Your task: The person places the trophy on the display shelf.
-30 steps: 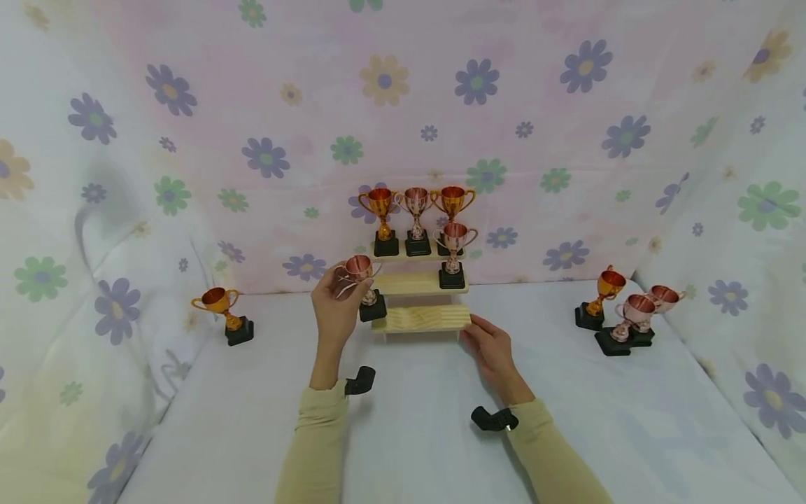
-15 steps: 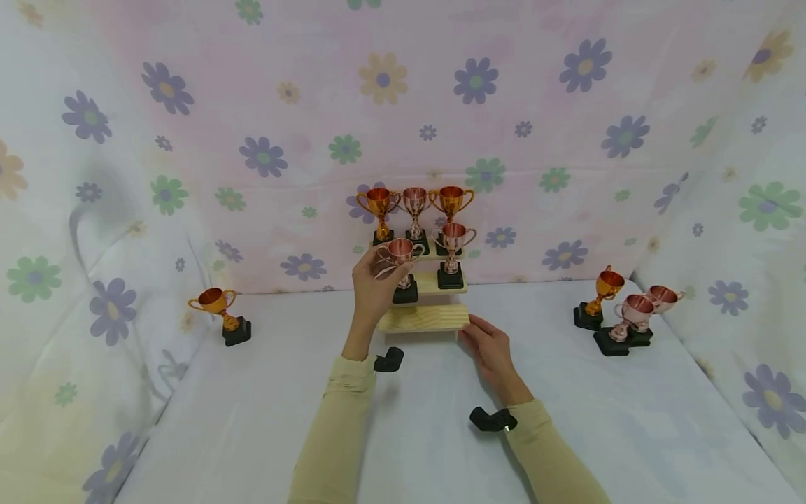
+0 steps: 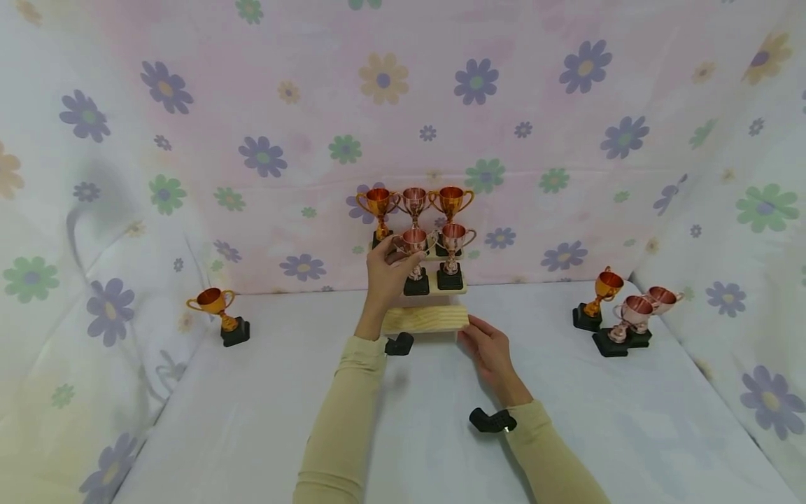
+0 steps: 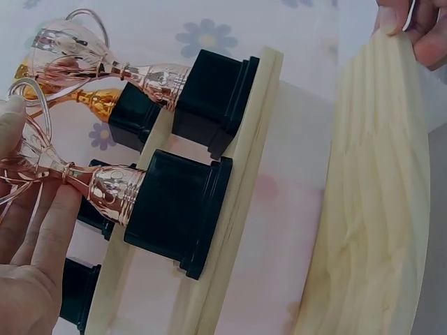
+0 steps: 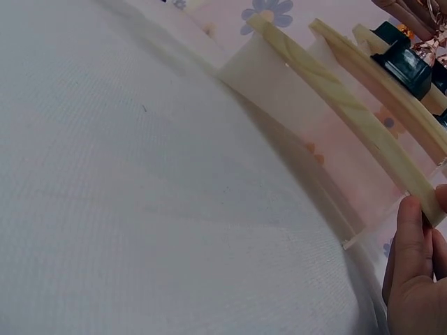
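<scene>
My left hand (image 3: pixel 387 280) grips a rose-gold trophy cup (image 3: pixel 415 241) by its bowl and stem. The cup stands upright at the middle step of a wooden display stand (image 3: pixel 425 319), left of a matching rose-gold trophy (image 3: pixel 453 241). In the left wrist view its black base (image 4: pixel 174 209) is against the middle board (image 4: pixel 255 132); whether it bears full weight I cannot tell. My right hand (image 3: pixel 491 353) pinches the right end of the lowest board (image 5: pixel 349 112) between thumb and fingers. Gold (image 3: pixel 379 203), rose-gold (image 3: pixel 415 199) and gold (image 3: pixel 451 201) trophies occupy the top step.
One gold trophy (image 3: pixel 214 302) stands on the white tabletop (image 3: pixel 252 406) at left. At right a gold trophy (image 3: pixel 607 285) and two rose-gold ones (image 3: pixel 636 308) stand close together. Flowered cloth (image 3: pixel 384 133) hangs behind and at both sides.
My left hand has carried the rose-gold trophy rightward from beside the stand to the middle step, and the cup has gone from tilted to upright. The right hand has kept its place.
</scene>
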Demonstrator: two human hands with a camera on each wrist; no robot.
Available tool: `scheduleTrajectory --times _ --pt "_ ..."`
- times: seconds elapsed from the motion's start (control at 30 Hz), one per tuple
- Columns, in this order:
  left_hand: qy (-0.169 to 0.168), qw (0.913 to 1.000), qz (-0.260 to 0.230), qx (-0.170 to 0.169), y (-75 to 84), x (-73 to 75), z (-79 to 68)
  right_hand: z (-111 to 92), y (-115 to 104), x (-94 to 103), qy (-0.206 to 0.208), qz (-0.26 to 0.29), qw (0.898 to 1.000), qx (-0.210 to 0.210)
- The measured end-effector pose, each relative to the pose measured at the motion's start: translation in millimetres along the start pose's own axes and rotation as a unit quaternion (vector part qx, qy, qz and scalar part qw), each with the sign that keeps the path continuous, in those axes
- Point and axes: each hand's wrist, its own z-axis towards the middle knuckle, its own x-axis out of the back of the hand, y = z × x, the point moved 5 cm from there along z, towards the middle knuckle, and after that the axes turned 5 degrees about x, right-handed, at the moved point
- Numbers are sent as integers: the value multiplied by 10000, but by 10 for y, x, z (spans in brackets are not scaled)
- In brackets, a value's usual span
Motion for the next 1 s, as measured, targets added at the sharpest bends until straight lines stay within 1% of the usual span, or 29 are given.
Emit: scheduleTrajectory --times 0.2,0.27,0.5,0.6,0.7,0.83,0.9,1.0 --pt "-29 10000 -8 83 -263 -36 130 2 4 -1 -26 5 10000 8" --pt "-32 9999 -30 100 -308 -44 152 0 3 -2 -13 22 10000 1" --pt "-32 9996 -254 68 -343 -68 178 4 10 3 21 -37 10000 -56" --pt "53 9995 -317 26 -331 -50 157 -5 26 -20 -1 -91 9999 -79" --pt "95 9988 -470 32 -364 -35 125 -8 37 -29 26 -124 9999 -110" --pt "218 9983 -524 124 -443 52 26 1 46 -23 46 -166 9997 -171" --pt "281 9982 -495 163 -471 144 -48 5 37 -19 38 -156 9997 -157" --pt "295 9982 -483 202 -527 328 -166 10 11 -4 27 -84 9999 -104"
